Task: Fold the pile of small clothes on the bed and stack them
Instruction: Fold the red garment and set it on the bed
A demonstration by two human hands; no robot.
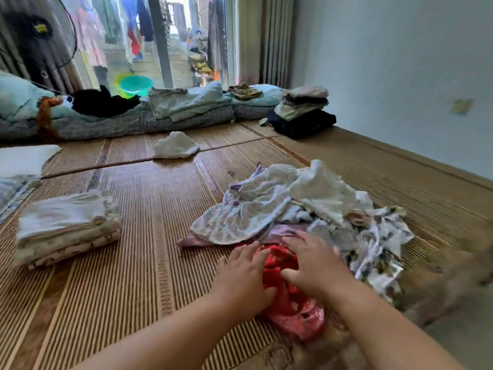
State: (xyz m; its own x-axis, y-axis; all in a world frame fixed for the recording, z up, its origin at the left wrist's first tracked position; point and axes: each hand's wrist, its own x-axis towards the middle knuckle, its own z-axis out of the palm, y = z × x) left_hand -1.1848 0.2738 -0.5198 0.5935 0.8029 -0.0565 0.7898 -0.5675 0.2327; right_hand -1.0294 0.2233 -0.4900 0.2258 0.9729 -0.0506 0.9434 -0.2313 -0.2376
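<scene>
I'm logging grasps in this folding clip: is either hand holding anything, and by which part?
Nothing is gripped. The left hand and the right hand both lie with fingers fairly straight on the red garment, pressing down on its upper part.

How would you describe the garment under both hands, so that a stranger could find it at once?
Start at the woven mat covering the bed, then find the loose pile of pale clothes on its right side. At the pile's near edge, beneath the left hand and right hand, lies the red garment, the only bright red piece.

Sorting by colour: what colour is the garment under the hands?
Red; the garment shows best in head view.
</scene>
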